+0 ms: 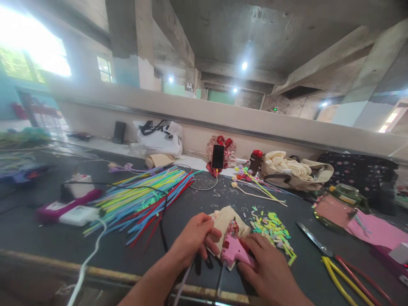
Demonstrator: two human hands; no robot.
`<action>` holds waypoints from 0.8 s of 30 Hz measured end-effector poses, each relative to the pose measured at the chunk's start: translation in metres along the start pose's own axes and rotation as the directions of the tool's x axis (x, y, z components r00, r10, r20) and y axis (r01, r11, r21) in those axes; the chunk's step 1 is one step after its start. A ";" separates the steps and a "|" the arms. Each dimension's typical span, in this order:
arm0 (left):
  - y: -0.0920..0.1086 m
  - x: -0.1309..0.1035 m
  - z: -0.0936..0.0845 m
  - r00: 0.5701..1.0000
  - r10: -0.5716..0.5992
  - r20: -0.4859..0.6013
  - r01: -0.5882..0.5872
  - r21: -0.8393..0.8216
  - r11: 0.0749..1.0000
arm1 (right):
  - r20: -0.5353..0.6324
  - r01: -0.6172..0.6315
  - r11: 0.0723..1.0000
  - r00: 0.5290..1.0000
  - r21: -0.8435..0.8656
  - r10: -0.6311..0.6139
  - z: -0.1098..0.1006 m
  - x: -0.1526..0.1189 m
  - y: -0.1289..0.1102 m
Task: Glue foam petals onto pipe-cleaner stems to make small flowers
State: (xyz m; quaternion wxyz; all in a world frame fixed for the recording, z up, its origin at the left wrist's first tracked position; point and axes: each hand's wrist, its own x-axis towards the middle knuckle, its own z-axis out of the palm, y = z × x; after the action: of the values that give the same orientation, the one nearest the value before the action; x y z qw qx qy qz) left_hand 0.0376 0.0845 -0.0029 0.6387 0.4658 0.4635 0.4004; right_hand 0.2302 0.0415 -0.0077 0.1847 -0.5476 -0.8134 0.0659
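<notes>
My right hand (266,263) is wrapped around the handle of a pink hot glue gun (234,250), its nozzle pointing away from me. A clear glue stick (219,280) sticks out of its back. Under the gun lies a cream cloth (227,214). My left hand (198,236) is closed just left of the gun, fingers curled. A pale lilac stem (183,282), like a pipe cleaner, runs down from it toward the table edge; the grip itself is partly hidden. At its fingertips shows a small peach bit (216,213). Short cut pipe cleaner pieces (272,229) are heaped to the right.
Long pipe cleaners (149,195) spread at left, crossed by a black cable (164,212). A purple power strip (70,206) sits further left. Scissors (331,255) with red and yellow handles, a green-lidded jar (338,206), a phone (218,156) and finished-looking stems (258,187) lie around.
</notes>
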 end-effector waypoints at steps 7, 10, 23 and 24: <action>-0.009 0.006 -0.001 1.000 -0.020 -0.001 0.020 0.088 0.996 | -0.062 0.004 0.998 0.998 0.067 0.000 0.003 0.000 0.010; -0.011 0.005 -0.001 1.000 -0.024 -0.007 0.025 0.094 0.995 | -0.090 -0.005 0.984 0.996 0.178 0.022 -0.005 0.001 0.012; -0.008 0.006 0.001 0.986 0.127 -0.108 -0.134 -0.068 0.989 | -0.023 0.033 -0.022 0.924 0.999 0.382 -0.007 -0.012 0.025; -0.005 0.005 0.001 0.979 0.155 -0.134 -0.167 -0.091 0.982 | 0.002 0.025 -0.075 0.944 0.997 0.331 -0.002 -0.013 0.019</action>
State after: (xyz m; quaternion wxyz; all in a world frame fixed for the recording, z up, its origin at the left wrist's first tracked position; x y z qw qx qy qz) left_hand 0.0399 0.0878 -0.0090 0.5965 0.4423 0.4425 0.5026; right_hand 0.2517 0.0366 -0.0147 0.6124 -0.3337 -0.4110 0.5871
